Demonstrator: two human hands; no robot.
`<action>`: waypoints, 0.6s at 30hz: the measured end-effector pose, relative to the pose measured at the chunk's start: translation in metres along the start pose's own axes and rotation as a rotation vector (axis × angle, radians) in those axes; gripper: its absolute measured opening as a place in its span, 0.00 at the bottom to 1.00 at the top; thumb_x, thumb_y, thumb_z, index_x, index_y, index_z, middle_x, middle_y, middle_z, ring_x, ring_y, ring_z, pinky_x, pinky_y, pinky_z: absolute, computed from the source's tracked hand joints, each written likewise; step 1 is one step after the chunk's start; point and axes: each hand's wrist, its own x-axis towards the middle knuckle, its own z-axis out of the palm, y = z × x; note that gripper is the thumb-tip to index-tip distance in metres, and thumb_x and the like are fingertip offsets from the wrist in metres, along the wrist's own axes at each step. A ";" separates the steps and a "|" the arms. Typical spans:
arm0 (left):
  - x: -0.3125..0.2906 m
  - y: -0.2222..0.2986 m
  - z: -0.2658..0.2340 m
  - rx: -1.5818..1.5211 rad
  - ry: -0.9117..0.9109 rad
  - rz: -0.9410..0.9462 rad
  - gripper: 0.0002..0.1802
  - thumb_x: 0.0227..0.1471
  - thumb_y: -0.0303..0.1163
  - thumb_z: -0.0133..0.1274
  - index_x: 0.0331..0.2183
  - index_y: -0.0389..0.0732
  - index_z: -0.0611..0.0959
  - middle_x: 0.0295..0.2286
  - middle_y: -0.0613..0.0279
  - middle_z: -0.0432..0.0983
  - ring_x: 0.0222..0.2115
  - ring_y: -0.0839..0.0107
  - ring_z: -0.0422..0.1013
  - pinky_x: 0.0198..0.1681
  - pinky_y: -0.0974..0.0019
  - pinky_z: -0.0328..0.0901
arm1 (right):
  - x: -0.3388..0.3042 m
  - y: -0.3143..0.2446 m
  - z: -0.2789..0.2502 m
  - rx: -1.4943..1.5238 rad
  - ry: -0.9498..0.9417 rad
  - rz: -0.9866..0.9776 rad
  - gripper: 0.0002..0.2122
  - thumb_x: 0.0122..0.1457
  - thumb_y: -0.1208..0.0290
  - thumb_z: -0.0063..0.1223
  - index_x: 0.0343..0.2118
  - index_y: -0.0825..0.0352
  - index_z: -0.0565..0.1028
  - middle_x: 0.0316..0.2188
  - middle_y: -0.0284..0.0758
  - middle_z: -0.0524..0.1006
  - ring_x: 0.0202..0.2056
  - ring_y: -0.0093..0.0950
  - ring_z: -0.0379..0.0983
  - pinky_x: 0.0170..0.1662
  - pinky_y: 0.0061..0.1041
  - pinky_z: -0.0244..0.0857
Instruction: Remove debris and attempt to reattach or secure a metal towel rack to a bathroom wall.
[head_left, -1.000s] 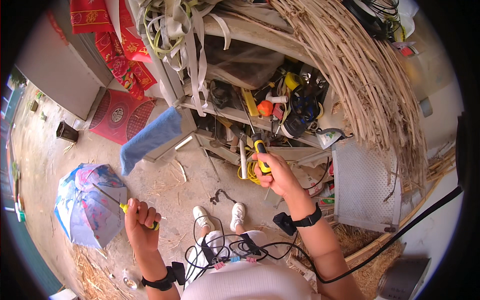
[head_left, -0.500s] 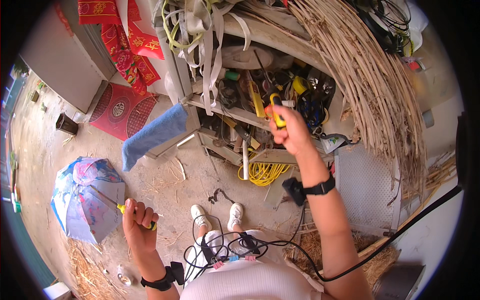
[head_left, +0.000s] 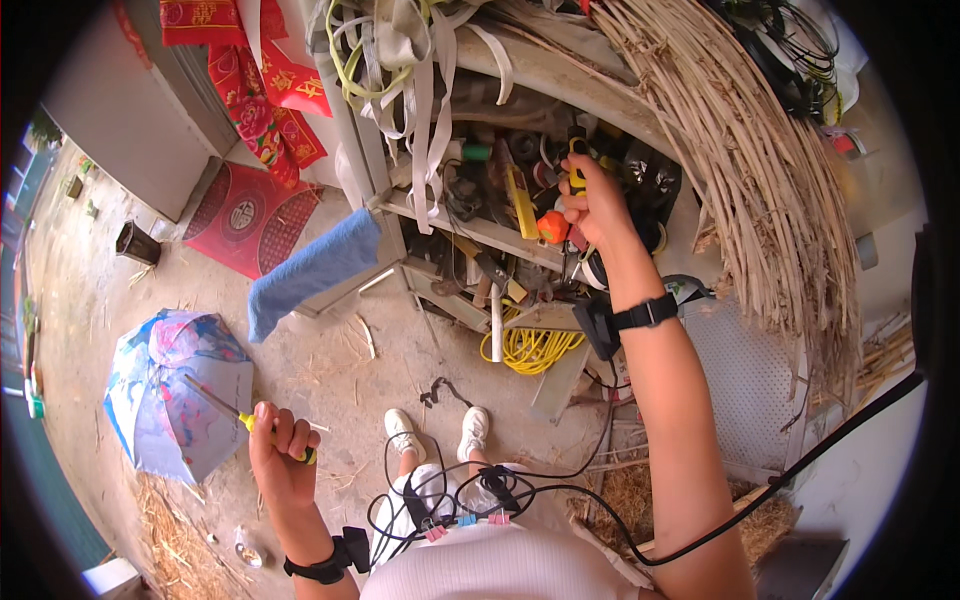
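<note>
Black-and-yellow screwdriver at the cluttered shelf, right hand closed around its handle; tip hard to make out against the clutter. Second screwdriver in left hand, fingers curled shut on handle, shaft pointing up-left, overlapping the open umbrella in view. Near right hand: orange round thing, yellow bar. Below shelf: yellow cable coil, white pipe. Blue towel left of shelf; dry stalks right. Red mat farther left.
</note>
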 end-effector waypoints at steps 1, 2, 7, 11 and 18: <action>0.000 0.000 -0.001 0.002 -0.001 -0.001 0.09 0.51 0.36 0.42 0.22 0.46 0.67 0.10 0.75 0.48 0.11 0.82 0.50 0.19 0.74 0.53 | -0.009 0.002 0.002 0.001 -0.002 0.006 0.09 0.47 0.63 0.48 0.26 0.62 0.65 0.15 0.32 0.65 0.09 0.16 0.50 0.12 0.14 0.45; 0.001 0.000 -0.001 0.003 0.004 0.001 0.09 0.51 0.36 0.42 0.22 0.46 0.67 0.10 0.75 0.48 0.11 0.82 0.50 0.19 0.74 0.53 | -0.021 0.005 0.007 -0.063 0.001 -0.039 0.10 0.47 0.63 0.48 0.28 0.63 0.66 0.14 0.30 0.64 0.08 0.15 0.49 0.12 0.14 0.44; 0.007 -0.005 0.011 0.018 -0.032 -0.025 0.07 0.51 0.35 0.42 0.25 0.44 0.70 0.10 0.74 0.49 0.11 0.82 0.50 0.19 0.74 0.53 | -0.075 0.013 -0.002 -0.277 -0.073 -0.045 0.11 0.48 0.63 0.48 0.26 0.65 0.64 0.13 0.28 0.63 0.09 0.14 0.51 0.10 0.13 0.45; 0.009 -0.009 0.017 0.061 -0.063 -0.031 0.06 0.50 0.33 0.42 0.29 0.41 0.71 0.10 0.74 0.49 0.11 0.82 0.50 0.18 0.74 0.52 | -0.106 0.036 -0.008 -0.311 -0.129 0.093 0.11 0.49 0.63 0.47 0.27 0.65 0.62 0.14 0.27 0.63 0.10 0.12 0.52 0.10 0.10 0.46; 0.007 -0.023 0.031 0.373 -0.105 -0.003 0.06 0.47 0.25 0.43 0.30 0.36 0.73 0.14 0.71 0.61 0.15 0.81 0.57 0.21 0.77 0.55 | -0.134 0.086 -0.010 -0.303 -0.252 0.101 0.13 0.51 0.65 0.43 0.35 0.68 0.63 0.16 0.28 0.64 0.12 0.13 0.53 0.13 0.10 0.49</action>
